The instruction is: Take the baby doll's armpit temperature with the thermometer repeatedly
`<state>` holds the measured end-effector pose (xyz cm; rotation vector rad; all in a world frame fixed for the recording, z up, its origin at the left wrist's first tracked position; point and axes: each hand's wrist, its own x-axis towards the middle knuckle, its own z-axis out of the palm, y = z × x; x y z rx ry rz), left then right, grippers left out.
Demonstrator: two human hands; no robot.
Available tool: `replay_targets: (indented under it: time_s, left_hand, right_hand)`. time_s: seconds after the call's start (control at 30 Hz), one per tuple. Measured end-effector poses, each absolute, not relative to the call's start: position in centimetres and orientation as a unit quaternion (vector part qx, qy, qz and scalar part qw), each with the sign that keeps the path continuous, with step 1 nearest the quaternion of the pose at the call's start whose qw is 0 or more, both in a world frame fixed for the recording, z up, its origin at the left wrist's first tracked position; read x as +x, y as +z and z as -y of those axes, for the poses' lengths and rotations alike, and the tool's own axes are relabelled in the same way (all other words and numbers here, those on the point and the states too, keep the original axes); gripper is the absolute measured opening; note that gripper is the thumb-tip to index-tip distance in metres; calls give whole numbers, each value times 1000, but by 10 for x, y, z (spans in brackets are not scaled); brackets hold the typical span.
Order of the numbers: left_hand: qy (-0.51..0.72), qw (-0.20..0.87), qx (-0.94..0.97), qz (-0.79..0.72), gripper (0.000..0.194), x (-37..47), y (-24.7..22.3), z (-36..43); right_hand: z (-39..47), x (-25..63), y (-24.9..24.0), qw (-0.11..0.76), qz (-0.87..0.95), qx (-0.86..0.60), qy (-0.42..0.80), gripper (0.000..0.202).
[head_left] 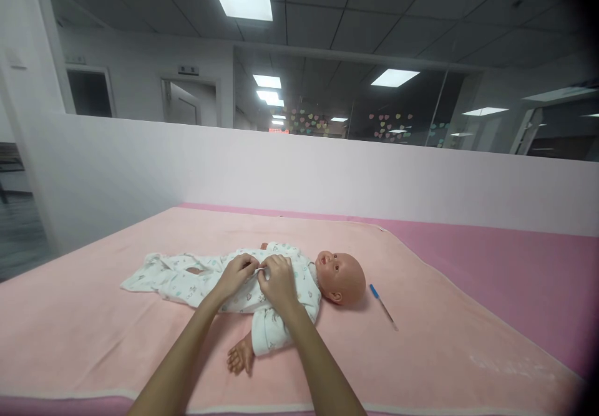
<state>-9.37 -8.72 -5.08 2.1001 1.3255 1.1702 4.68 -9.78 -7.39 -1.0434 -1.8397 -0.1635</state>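
A baby doll lies on its back with its head to the right, dressed in a white patterned romper. Over the middle of the doll's front, my left hand pinches the romper's cloth between thumb and fingers. Close beside it, my right hand grips the same garment near the chest, its fingers bent. A small fold of cloth shows between the two hands; any fastener there is too small to make out. One doll hand sticks out of the near sleeve, palm up.
The doll lies on a peach-pink blanket spread over a pink padded surface. A thin thermometer-like stick with a blue end lies right of the doll's head. A low white wall runs along the back.
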Motion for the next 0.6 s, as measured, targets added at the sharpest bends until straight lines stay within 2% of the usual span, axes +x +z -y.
replay_targets:
  time_s: [0.6]
  left_hand:
    - [434,228,730,-475,29,-94,-51,89]
  right_hand:
    - [100,48,-72,504,746,-425,-99,5]
